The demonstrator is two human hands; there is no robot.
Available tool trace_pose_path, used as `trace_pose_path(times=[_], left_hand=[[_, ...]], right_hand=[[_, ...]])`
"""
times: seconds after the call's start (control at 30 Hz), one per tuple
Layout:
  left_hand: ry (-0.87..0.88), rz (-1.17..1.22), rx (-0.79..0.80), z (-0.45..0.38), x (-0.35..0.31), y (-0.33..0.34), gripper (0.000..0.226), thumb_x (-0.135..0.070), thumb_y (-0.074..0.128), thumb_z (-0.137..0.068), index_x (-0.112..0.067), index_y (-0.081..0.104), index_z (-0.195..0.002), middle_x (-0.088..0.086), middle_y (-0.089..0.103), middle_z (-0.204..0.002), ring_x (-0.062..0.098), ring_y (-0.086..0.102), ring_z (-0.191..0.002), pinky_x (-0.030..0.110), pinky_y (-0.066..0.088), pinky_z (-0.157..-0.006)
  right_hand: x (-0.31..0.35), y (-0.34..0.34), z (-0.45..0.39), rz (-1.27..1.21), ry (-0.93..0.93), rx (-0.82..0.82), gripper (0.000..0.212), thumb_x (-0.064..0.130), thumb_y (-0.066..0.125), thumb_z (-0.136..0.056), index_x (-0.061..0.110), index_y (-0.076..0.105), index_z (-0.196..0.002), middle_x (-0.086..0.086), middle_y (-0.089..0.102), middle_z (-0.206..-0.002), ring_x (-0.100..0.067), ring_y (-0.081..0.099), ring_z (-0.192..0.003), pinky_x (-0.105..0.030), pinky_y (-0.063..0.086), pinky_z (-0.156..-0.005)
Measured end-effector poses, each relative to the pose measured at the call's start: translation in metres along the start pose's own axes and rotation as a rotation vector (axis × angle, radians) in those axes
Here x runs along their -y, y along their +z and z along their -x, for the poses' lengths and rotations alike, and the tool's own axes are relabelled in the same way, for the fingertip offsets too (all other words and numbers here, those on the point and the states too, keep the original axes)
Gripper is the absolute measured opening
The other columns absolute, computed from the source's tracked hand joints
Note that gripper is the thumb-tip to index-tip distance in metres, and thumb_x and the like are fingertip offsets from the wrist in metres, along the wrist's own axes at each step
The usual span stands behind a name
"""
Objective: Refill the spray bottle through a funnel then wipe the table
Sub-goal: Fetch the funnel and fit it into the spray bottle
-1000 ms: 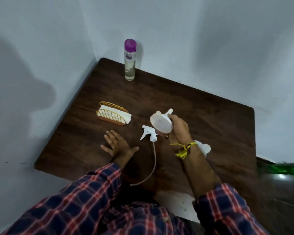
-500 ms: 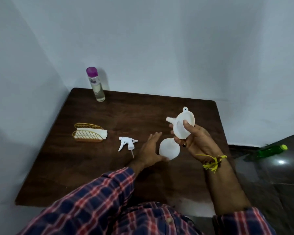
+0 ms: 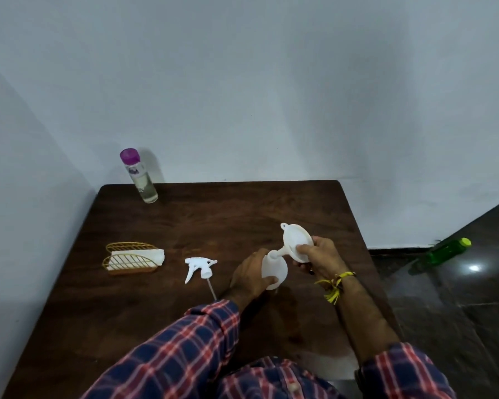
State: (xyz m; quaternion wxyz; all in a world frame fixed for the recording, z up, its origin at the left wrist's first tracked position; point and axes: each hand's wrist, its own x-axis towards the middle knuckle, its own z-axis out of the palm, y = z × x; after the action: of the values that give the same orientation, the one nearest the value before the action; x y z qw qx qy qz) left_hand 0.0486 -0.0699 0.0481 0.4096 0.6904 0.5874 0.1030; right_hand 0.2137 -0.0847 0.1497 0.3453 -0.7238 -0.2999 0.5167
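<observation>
The white spray bottle stands on the dark wooden table without its head, and my left hand grips its side. My right hand holds the white funnel tilted, with its spout touching the bottle's neck. The white trigger spray head lies on the table to the left, its dip tube trailing toward me. A clear bottle with a purple cap holding pale liquid stands at the far left corner.
A gold wire holder with white napkins sits at the table's left. A green bottle lies on the dark floor to the right. Walls close the table's far and left sides.
My left hand has closed on the spray bottle. My right hand has lowered the funnel and brought its spout to the bottle's neck. The view has tilted up.
</observation>
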Motion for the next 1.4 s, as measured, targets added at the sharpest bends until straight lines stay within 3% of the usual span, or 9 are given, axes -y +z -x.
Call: trace_pose_path(times=[0.17, 0.3, 0.37, 0.47, 0.57, 0.9, 1.13, 1.27, 1.4], left_hand=[[0.042, -0.022, -0.02, 0.002, 0.001, 0.003, 0.067, -0.044, 0.073, -0.082, -0.028, 0.041, -0.139, -0.004, 0.05, -0.141, 0.017, 0.048, -0.128, 0.036, 0.043, -0.107], [0.066, -0.013, -0.033, 0.005, 0.007, 0.004, 0.068, -0.043, 0.072, -0.083, -0.022, 0.042, -0.141, 0.001, 0.048, -0.142, 0.019, 0.047, -0.129, 0.036, 0.041, -0.106], [0.073, 0.002, -0.049, 0.006, 0.009, 0.004, 0.071, -0.041, 0.075, -0.081, -0.019, 0.043, -0.141, 0.003, 0.048, -0.142, 0.019, 0.047, -0.129, 0.035, 0.041, -0.107], [0.065, 0.014, -0.042, 0.01, 0.012, 0.005, 0.076, -0.041, 0.075, -0.081, -0.019, 0.039, -0.144, 0.002, 0.047, -0.145, 0.019, 0.044, -0.133, 0.034, 0.036, -0.111], [0.051, 0.021, -0.034, 0.012, 0.018, 0.005, 0.077, -0.042, 0.075, -0.081, -0.018, 0.039, -0.144, 0.002, 0.046, -0.145, 0.019, 0.045, -0.132, 0.033, 0.036, -0.111], [0.11, -0.053, -0.06, 0.018, 0.029, -0.024, 0.094, -0.058, 0.079, -0.065, -0.028, 0.037, -0.144, -0.004, 0.046, -0.144, 0.016, 0.046, -0.13, 0.038, 0.045, -0.104], [0.214, -0.096, -0.193, 0.034, 0.047, -0.063, 0.063, -0.031, 0.067, -0.087, -0.022, 0.041, -0.144, 0.0, 0.045, -0.148, 0.015, 0.045, -0.133, 0.035, 0.043, -0.108], [0.091, -0.045, -0.368, 0.05, 0.072, -0.076, 0.046, -0.023, 0.062, -0.09, -0.025, 0.051, -0.134, -0.005, 0.055, -0.137, 0.011, 0.053, -0.122, 0.029, 0.044, -0.1], [-0.339, -0.002, -0.53, 0.068, 0.116, -0.089, 0.031, -0.035, 0.058, -0.093, -0.021, 0.056, -0.121, 0.003, 0.061, -0.121, 0.022, 0.058, -0.114, 0.037, 0.046, -0.093]], right_hand=[[0.004, 0.007, -0.002, 0.237, -0.032, 0.009, 0.022, 0.003, 0.057, -0.089, -0.001, 0.06, -0.11, -0.013, 0.063, -0.078, -0.013, 0.061, -0.042, -0.022, 0.045, -0.039], [0.01, 0.018, -0.009, 0.504, -0.15, 0.008, 0.019, 0.004, 0.056, -0.086, 0.0, 0.062, -0.104, -0.013, 0.061, -0.092, -0.02, 0.061, -0.062, -0.016, 0.042, -0.036], [0.01, 0.025, -0.011, 0.623, -0.215, 0.034, 0.021, 0.006, 0.055, -0.088, 0.003, 0.06, -0.108, -0.013, 0.061, -0.102, -0.026, 0.061, -0.083, -0.014, 0.046, -0.049], [0.009, 0.034, -0.011, 0.777, -0.284, 0.091, 0.028, 0.01, 0.054, -0.088, 0.008, 0.058, -0.116, -0.014, 0.064, -0.115, -0.031, 0.061, -0.104, -0.037, 0.054, -0.084], [0.01, 0.039, -0.009, 0.852, -0.292, 0.129, 0.039, 0.015, 0.053, -0.09, 0.017, 0.053, -0.129, -0.013, 0.063, -0.122, -0.032, 0.06, -0.109, -0.041, 0.052, -0.093], [0.023, 0.031, 0.005, 0.888, -0.36, -0.104, 0.057, 0.036, 0.063, -0.09, 0.017, 0.041, -0.14, -0.01, 0.06, -0.129, -0.032, 0.057, -0.119, -0.046, 0.049, -0.099], [0.04, 0.062, 0.029, 0.89, -0.605, -0.223, 0.048, 0.034, 0.06, -0.091, 0.016, 0.046, -0.134, -0.01, 0.061, -0.122, -0.031, 0.058, -0.115, -0.044, 0.051, -0.092], [0.052, 0.089, 0.039, 0.848, -0.671, -0.177, 0.046, 0.032, 0.06, -0.092, 0.016, 0.048, -0.133, -0.009, 0.059, -0.123, -0.029, 0.056, -0.115, -0.042, 0.05, -0.092], [0.062, 0.127, 0.049, 0.793, -0.73, -0.116, 0.044, 0.031, 0.063, -0.09, 0.017, 0.052, -0.131, -0.008, 0.061, -0.122, -0.027, 0.058, -0.114, -0.044, 0.051, -0.093]])
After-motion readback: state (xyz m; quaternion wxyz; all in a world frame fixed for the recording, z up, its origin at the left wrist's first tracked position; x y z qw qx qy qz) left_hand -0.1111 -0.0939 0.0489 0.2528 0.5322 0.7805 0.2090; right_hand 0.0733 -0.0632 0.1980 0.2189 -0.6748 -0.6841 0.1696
